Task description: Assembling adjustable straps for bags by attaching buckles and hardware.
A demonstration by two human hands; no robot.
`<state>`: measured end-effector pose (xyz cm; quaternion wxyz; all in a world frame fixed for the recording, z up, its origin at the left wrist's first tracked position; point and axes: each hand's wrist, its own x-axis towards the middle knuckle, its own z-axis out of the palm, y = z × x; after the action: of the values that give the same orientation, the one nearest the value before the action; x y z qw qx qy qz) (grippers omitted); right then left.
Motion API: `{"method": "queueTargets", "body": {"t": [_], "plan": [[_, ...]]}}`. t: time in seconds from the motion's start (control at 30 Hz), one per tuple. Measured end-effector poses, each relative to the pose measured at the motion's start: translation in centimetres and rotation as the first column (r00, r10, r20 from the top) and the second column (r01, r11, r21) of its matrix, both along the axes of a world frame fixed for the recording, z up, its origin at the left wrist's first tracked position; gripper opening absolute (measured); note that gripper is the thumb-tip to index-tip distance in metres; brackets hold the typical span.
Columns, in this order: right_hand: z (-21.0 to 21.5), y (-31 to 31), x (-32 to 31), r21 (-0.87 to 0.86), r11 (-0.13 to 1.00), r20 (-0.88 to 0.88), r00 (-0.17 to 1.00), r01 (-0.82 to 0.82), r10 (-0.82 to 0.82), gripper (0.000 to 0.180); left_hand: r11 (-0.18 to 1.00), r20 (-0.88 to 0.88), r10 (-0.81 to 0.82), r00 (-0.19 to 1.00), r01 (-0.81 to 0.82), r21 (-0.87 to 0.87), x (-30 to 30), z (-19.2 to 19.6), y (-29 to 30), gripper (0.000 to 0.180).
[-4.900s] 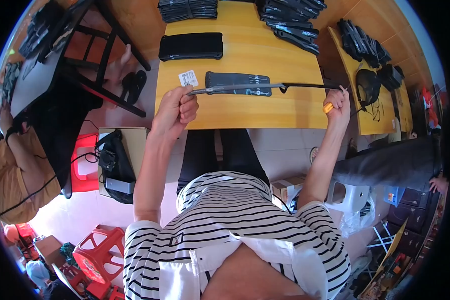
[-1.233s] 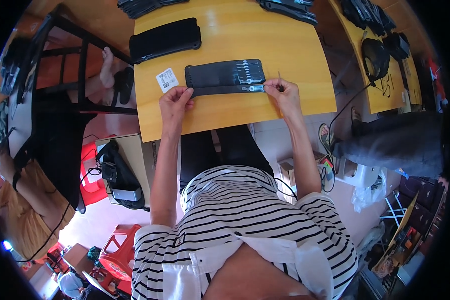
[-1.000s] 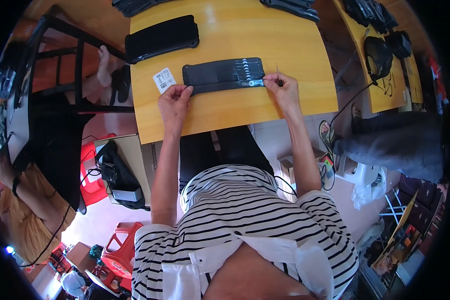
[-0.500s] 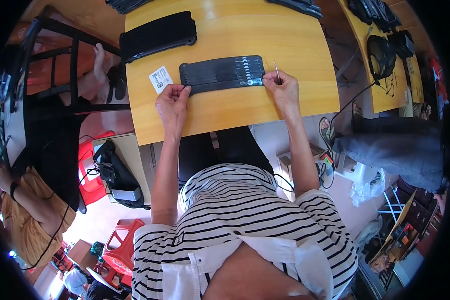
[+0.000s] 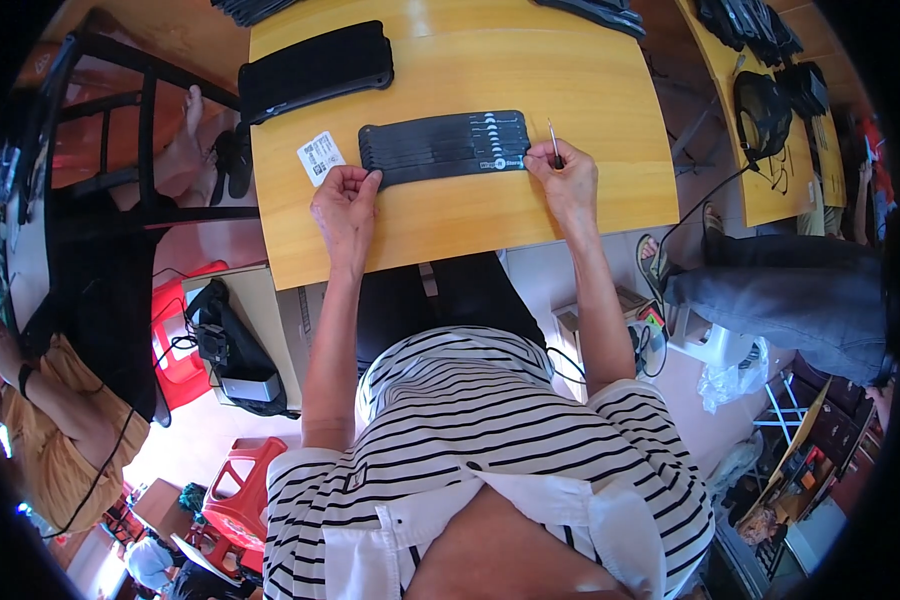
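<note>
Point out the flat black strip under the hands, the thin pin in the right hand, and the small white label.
Black strip [image 5: 440, 147], head view, its middle.
Thin pin [image 5: 552, 140], head view, its shaft above the fingers.
White label [image 5: 320, 157], head view, its centre.

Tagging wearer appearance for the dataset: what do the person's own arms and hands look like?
Both forearms are bare, with no gloves, watch or rings visible on the left hand or right hand. Short black-and-white striped sleeves end near the elbows, over a white collar.

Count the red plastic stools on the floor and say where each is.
2. One red stool stands left of the person's left arm, beside a black bag; the other red stool lies lower, by the striped shirt. More may be hidden.
</note>
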<state>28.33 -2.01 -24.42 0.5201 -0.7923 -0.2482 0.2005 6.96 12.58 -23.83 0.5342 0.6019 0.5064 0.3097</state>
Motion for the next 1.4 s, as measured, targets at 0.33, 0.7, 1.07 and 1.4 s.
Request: {"method": "queueTargets", "body": {"t": [0.33, 0.7, 1.07, 1.4], "plan": [[0.0, 0.1, -0.2, -0.011, 1.000, 0.046, 0.999, 0.011, -0.011, 0.007, 0.997, -0.072, 0.018, 0.997, -0.012, 0.082, 0.3, 0.4, -0.3, 0.015], [0.7, 0.3, -0.6, -0.089, 0.996, 0.081, 0.997, 0.025, -0.018, 0.007, 0.937, -0.186, 0.066, 0.980, 0.004, 0.350, 0.6, -0.4, -0.6, 0.013], [0.3, 0.5, 0.1, -0.054, 0.999, 0.037, 0.999, 0.004, -0.002, 0.008, 0.978, -0.162, 0.090, 0.983, -0.056, 0.199, -0.1, -1.0, 0.6, 0.020], [-0.5, -1.3, 2.7, 0.174, 0.984, -0.265, 0.964, 0.030, 0.017, 0.007, 0.976, 0.428, -0.110, 0.897, 0.180, -0.126, -4.0, 4.0, -0.9, 0.019]]}}
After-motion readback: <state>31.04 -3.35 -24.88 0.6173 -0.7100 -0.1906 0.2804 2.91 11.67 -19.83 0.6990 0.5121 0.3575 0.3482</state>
